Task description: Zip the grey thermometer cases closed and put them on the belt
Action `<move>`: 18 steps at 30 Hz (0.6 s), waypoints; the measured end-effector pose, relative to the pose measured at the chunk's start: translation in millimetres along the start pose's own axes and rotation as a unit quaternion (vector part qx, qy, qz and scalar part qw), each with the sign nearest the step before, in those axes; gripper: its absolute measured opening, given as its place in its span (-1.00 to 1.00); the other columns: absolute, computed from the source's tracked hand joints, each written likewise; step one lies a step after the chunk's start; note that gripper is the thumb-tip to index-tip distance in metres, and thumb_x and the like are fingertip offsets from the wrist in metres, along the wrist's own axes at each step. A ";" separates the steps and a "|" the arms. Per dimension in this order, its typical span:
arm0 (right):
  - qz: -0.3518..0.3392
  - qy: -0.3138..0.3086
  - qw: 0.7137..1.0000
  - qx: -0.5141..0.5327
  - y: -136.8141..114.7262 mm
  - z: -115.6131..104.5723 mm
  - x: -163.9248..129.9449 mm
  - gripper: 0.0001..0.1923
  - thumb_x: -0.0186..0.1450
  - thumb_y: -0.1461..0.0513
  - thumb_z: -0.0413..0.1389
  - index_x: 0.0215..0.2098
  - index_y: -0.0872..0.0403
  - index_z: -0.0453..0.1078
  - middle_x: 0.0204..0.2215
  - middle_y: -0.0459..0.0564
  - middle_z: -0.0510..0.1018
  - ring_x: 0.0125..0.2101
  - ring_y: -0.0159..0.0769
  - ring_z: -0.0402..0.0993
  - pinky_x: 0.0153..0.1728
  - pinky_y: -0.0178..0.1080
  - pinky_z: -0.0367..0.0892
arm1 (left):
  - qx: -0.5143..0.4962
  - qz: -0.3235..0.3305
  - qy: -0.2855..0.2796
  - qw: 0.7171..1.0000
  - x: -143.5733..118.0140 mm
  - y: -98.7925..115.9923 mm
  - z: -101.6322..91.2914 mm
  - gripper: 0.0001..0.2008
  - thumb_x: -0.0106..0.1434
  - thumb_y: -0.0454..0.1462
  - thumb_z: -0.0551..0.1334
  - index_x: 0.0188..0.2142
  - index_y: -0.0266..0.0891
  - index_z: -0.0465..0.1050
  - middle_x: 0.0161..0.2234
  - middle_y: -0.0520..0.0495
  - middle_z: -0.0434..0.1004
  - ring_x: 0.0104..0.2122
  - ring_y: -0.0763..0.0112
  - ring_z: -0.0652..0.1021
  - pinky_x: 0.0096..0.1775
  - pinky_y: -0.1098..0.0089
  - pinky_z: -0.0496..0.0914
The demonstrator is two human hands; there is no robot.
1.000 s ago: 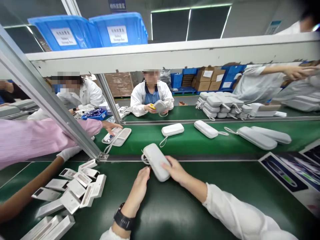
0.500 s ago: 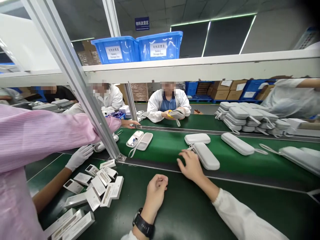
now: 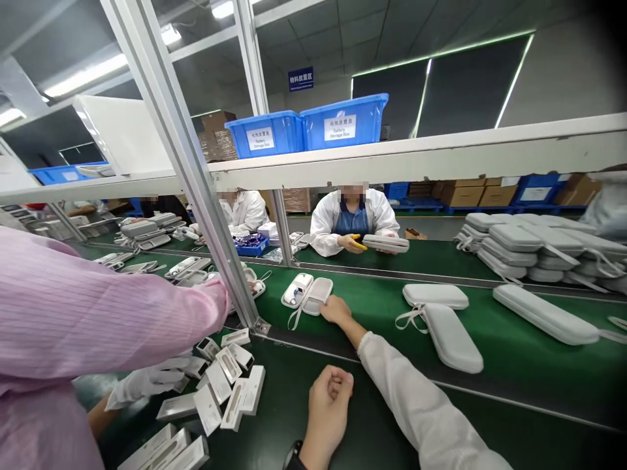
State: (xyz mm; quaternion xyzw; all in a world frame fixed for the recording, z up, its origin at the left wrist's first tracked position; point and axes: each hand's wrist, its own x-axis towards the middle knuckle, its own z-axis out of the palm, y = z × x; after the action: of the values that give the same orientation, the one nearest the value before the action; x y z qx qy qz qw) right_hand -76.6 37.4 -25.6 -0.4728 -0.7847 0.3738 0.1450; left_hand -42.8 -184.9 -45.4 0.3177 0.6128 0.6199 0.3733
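Observation:
My right hand [image 3: 337, 310] reaches across to the green belt, its fingers closed at the right edge of an open grey zip case [image 3: 318, 297]. The case lies flat with a wrist strap towards me; white and blue items sit in its left half, and its right half looks bare. My fingertips are partly hidden at the case's rim. Nearer to me, my left hand [image 3: 330, 405] is held over the dark green table with its fingers curled in and nothing visible in them. Closed grey cases [image 3: 453, 336] lie on the belt to the right.
White small boxes [image 3: 215, 385] lie scattered at the left, beside a co-worker's pink sleeve [image 3: 122, 307] and gloved hand. A metal post [image 3: 215, 196] rises left of the open case. Stacked grey cases [image 3: 519, 238] stand across the belt, where another person holds a case.
My right hand has moved left from the closed cases to the open case. My left hand stays curled. The view has turned left and up. The co-worker's bare hand has left the post's far side.

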 end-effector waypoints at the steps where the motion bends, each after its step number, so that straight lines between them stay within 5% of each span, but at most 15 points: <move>1: 0.003 -0.013 1.000 0.025 0.3 -3.2 -2.7 -0.68 0.28 0.12 0.16 -0.57 0.09 0.33 -0.46 0.11 0.60 -0.25 -0.12 0.60 -0.36 -0.30 0.32 | -0.026 -0.008 0.014 1.000 1.6 -0.9 -0.9 -0.73 0.23 -0.06 0.32 -0.33 -0.24 0.51 -0.33 -0.15 0.58 -0.33 0.26 0.58 -0.26 0.33 0.44; 3: 0.010 -0.043 0.995 0.087 3.4 -13.5 -14.5 -0.64 0.36 0.14 0.06 -0.57 0.10 0.29 -0.56 0.06 0.55 -0.40 -0.22 0.61 -0.47 -0.36 0.28 | -0.123 -0.048 0.056 0.990 6.1 -1.8 -4.6 -0.78 0.26 -0.13 0.29 -0.24 -0.26 0.52 -0.22 -0.22 0.61 -0.24 0.20 0.62 -0.18 0.29 0.48; 7: -0.002 -0.092 0.973 0.210 21.2 -39.2 -70.3 -0.63 0.44 0.13 -0.12 -0.47 0.11 0.26 -0.59 -0.01 0.51 -0.56 -0.34 0.58 -0.62 -0.44 0.19 | -0.333 -0.137 0.103 0.927 12.5 0.6 -11.4 -0.82 0.35 -0.32 0.16 -0.17 -0.36 0.52 -0.12 -0.35 0.62 -0.09 0.18 0.63 0.02 0.25 0.46; 13: -0.062 -0.159 0.894 0.414 65.0 -73.2 -174.3 -0.62 0.27 -0.07 0.09 -0.37 0.08 0.27 -0.58 -0.17 0.40 -0.66 -0.39 0.41 -0.68 -0.35 0.32 | -0.458 -0.150 0.105 0.870 -6.1 21.6 5.9 -0.82 0.36 -0.35 0.14 -0.22 -0.27 0.55 -0.25 -0.17 0.67 -0.26 0.27 0.66 -0.12 0.28 0.52; 18: -0.076 -0.072 0.949 0.297 80.6 -118.0 -208.8 -0.63 0.27 -0.05 0.08 -0.46 0.03 0.16 -0.63 -0.24 0.29 -0.72 -0.44 0.26 -0.76 -0.39 0.20 | -0.474 -0.131 0.031 0.870 -26.3 41.7 19.8 -0.68 0.33 -0.03 0.22 -0.16 -0.19 0.59 -0.14 -0.16 0.66 -0.12 0.12 0.63 -0.02 0.13 0.47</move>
State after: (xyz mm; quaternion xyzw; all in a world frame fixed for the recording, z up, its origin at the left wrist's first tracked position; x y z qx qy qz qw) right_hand 149.7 -65.0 22.4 -0.3191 -0.6798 0.6110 0.2505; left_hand -15.3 -195.7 -1.2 0.0001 0.2923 0.7907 0.5380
